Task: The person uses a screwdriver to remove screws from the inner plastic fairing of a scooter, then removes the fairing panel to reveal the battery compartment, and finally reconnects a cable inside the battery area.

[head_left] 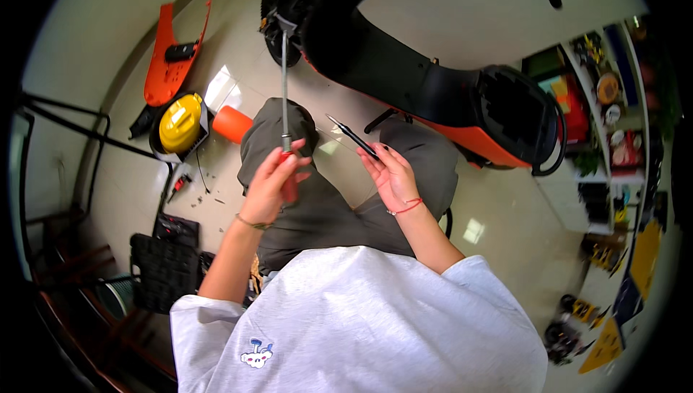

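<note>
A long, thin grey shaft runs from the scooter's front wheel down to my left hand. My left fingers close round its red lower end, which is partly hidden and blurred. My right hand holds a slim black pen-like tool between thumb and fingers. Its pointed silver tip is aimed up and left, apart from the shaft. The black and orange scooter stands ahead of me, beyond my knees.
An orange body panel lies far left, near a black container holding a yellow helmet and an orange cylinder. An open black tool case and a red-handled tool lie left. Loaded shelves stand right.
</note>
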Motion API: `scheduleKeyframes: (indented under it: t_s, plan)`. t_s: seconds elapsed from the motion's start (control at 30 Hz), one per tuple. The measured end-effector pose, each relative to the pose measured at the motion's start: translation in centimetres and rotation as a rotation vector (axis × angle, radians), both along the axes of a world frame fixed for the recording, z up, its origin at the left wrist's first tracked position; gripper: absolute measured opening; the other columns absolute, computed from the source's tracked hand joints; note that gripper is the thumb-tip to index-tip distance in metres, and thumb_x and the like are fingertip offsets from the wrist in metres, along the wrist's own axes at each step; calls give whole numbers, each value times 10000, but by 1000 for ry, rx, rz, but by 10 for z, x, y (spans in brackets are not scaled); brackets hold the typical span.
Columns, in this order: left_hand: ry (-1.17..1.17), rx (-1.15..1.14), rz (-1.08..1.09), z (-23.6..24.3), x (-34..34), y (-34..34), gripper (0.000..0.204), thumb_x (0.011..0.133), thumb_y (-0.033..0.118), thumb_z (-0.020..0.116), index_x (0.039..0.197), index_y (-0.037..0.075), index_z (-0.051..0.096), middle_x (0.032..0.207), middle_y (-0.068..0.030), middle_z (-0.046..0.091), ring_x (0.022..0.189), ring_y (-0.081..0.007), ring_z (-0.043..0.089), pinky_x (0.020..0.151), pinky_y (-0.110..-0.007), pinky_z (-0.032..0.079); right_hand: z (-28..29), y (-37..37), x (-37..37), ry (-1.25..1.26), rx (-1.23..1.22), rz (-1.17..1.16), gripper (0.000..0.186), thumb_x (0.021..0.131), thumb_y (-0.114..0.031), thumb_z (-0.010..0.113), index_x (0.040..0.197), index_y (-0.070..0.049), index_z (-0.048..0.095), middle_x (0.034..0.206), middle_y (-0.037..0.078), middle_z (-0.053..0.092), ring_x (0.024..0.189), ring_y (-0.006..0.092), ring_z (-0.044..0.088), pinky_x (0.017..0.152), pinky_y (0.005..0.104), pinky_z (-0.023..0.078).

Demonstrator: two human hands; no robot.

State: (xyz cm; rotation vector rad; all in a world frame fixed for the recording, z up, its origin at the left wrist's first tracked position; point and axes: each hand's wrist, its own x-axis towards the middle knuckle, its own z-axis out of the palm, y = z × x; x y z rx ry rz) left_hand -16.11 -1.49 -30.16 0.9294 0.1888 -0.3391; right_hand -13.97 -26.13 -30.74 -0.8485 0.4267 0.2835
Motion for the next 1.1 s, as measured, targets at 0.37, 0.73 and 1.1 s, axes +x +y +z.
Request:
scheduleKeyframes:
  t_s: [0.37,0.73,1.1]
  plan:
    - [119,151,-224,-13,64,-163,299,981,280,486,913,7,589,800,-55,589,698,-124,561,607,-248,464,-38,-26,-33,-450,-877,-205,315,845,-159,660,1115,-15,582,1067,97,597,987,242,549,848,328,451]
    - [323,316,-539,-60,121,-212,264,991,284,468,975,46,582,715,-5,566,543,-71,500,415,-217,350,-81,-80,29,-242,-225,88,492,843,-104,630,1239,71,398,869,116,645,764,183,664,691,283,526]
    - [164,786,-643,-113,175,-190,223,921,190,558,1076,61,652,791,47,520,593,-29,391,527,-189,339,-98,-153,111,73,-964,425,317,831,-262,492,919,40,531,886,268,610,884,435,584,765,468,440]
